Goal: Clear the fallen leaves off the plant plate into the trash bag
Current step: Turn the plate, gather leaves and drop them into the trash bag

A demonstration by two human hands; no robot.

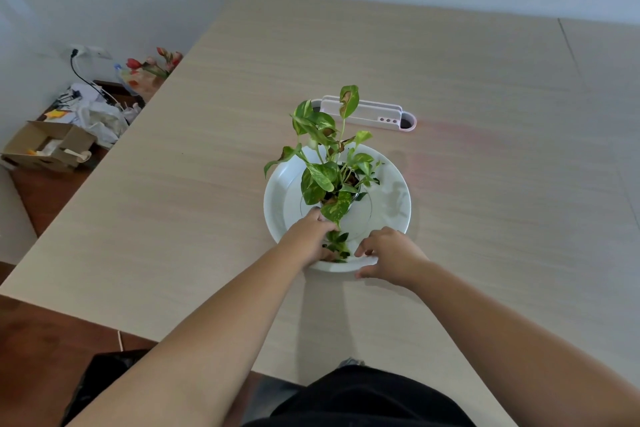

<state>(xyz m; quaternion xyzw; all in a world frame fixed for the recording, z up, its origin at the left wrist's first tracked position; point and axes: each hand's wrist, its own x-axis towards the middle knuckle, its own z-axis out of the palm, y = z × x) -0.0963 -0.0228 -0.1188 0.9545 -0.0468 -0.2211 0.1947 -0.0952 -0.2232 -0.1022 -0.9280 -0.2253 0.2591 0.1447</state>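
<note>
- I see the white plant plate [388, 215] resting on the light wood table [450, 62], with the potted plant [329, 163] standing at its centre.
- The fallen leaves [335, 246] lie in a small green pile on the near part of the plate, just inside the rim.
- The left hand [311, 236] sits over the near-left part of the plate; its fingers curl round the left side of the leaf pile and gather it.
- The right hand [388, 256] is at the near-right rim, just beside the pile; its fingers are loosely bent and spread, and I see nothing held in them. The thumb lies near the plate's outer edge.
- A dark bag [93, 388] shows at the lower left, below the table edge; I cannot tell its opening.
- A white and pink desk organiser [374, 114] lies on the table beyond the plate.
- A cardboard box [48, 146] and tulips [156, 62] sit off the table's left side.
</note>
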